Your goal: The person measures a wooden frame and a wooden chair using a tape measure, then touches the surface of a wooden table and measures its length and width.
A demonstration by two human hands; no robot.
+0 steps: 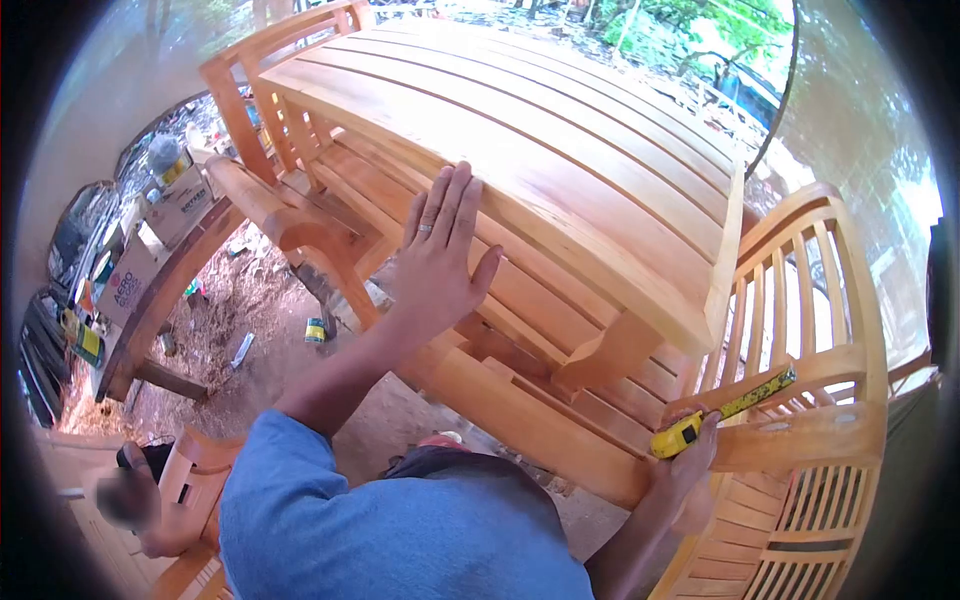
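My left hand (440, 255) has its fingers stretched out, their tips at the near edge of a slatted wooden table (500, 130). A ring shows on one finger. At the lower right, my right hand (695, 458) is closed around a yellow tape measure (677, 437). A yellow, black-speckled strip (760, 391) reaches from it over the armrest of a wooden bench (800, 440). Below the tabletop lies a slatted wooden seat (540, 300), with a thick wooden rail (530, 410) in front of it, close to my body.
A slatted chair back (800, 290) rises at the right. On the left, a workbench (170, 300) bears cardboard boxes (130, 280) and cans. A small yellow-green can (315, 330) stands on the dusty ground. Another person (135, 495) is at the lower left, beside wooden furniture.
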